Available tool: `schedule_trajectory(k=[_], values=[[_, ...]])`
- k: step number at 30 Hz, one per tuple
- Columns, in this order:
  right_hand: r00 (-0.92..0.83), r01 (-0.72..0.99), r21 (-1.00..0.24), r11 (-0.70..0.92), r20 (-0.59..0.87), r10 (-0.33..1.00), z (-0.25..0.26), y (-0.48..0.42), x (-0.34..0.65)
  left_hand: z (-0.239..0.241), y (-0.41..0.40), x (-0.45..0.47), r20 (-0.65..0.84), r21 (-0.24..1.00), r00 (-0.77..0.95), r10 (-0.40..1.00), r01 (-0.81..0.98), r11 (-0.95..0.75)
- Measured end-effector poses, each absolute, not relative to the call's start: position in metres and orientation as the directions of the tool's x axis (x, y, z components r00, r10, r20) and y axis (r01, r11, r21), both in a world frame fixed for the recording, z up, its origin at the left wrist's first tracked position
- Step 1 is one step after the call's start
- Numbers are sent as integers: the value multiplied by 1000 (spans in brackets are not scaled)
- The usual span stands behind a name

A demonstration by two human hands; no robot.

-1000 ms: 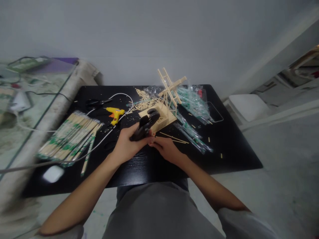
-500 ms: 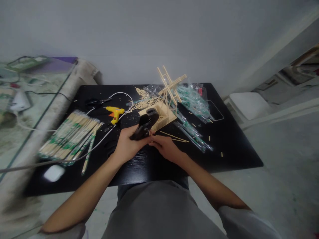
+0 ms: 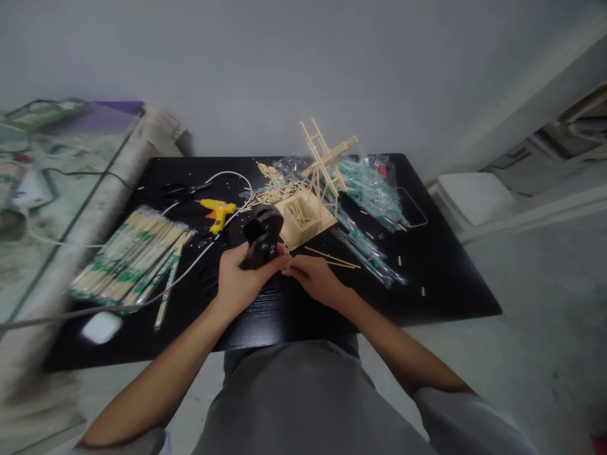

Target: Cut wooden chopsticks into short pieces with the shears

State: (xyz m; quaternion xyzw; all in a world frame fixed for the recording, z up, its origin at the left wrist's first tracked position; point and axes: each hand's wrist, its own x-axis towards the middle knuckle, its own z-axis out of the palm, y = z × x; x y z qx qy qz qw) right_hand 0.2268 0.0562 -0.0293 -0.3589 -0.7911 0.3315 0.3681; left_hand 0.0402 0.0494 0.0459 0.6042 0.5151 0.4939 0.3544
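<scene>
Above the tabletop (image 3: pixel 455 294), my left hand (image 3: pixel 239 278) grips a black tool (image 3: pixel 262 243) and my right hand (image 3: pixel 317 277) pinches a small pale piece (image 3: pixel 286 258).

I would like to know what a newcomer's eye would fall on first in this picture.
Most likely the cross-bladed windmill model of pale sticks, towards the back of the black table, its top showing against the grey wall. Next, perhaps, the bright yellow glue gun, lying left of the model. Nearer, the left hand holds a black tool, close beside the right hand.
</scene>
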Motion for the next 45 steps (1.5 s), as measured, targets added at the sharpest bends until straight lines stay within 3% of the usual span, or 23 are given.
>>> schedule_trajectory(k=[10, 20, 32, 45], values=[[-421, 349, -779, 521, 366, 830, -32, 56, 226, 47, 50, 35, 283, 882, 63, 957, 375, -285], [-409, 370, -774, 513, 361, 838, -34, 55, 224, 46, 54, 31, 260, 895, 108, 959, 346, -282], [-486, 341, -807, 482, 288, 825, 14, 59, 236, 43, 56, 29, 377, 845, 148, 914, 349, -405], [-500, 377, -744, 552, 338, 797, 2, 61, 232, 48, 54, 31, 241, 894, 155, 958, 348, -281]])
